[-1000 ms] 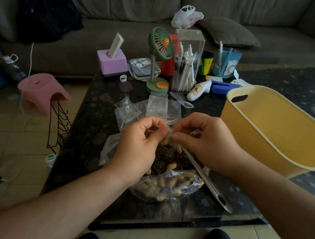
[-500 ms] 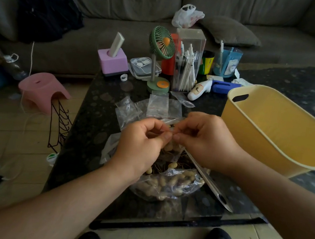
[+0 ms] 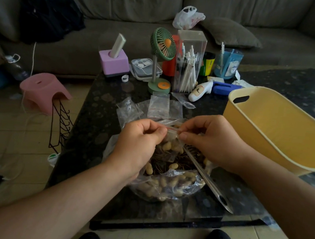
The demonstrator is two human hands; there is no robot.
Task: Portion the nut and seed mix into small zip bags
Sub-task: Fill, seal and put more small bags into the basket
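A small clear zip bag (image 3: pixel 172 140) with a red-lined top hangs between my hands, holding several peanuts. My left hand (image 3: pixel 138 144) pinches its left top corner and my right hand (image 3: pixel 209 140) pinches the right end of the zip strip. Below it lies a large open plastic bag (image 3: pixel 167 186) of peanuts in shell and dark seeds. A long metal spoon handle (image 3: pixel 210 185) sticks out of that bag toward the table's near right edge. Several empty small zip bags (image 3: pixel 158 105) lie just behind my hands.
A yellow plastic tub (image 3: pixel 279 132) stands at the right on the black stone table (image 3: pixel 98 117). A green desk fan (image 3: pixel 160 61), a clear pen box (image 3: pixel 188 64), a purple holder (image 3: pixel 114 62) and cups crowd the table's far end. A pink stool (image 3: pixel 43 91) sits on the floor, left.
My hands have drawn slightly apart along the top of the small bag, so the red zip strip now shows stretched between them. The large bag and spoon have not moved.
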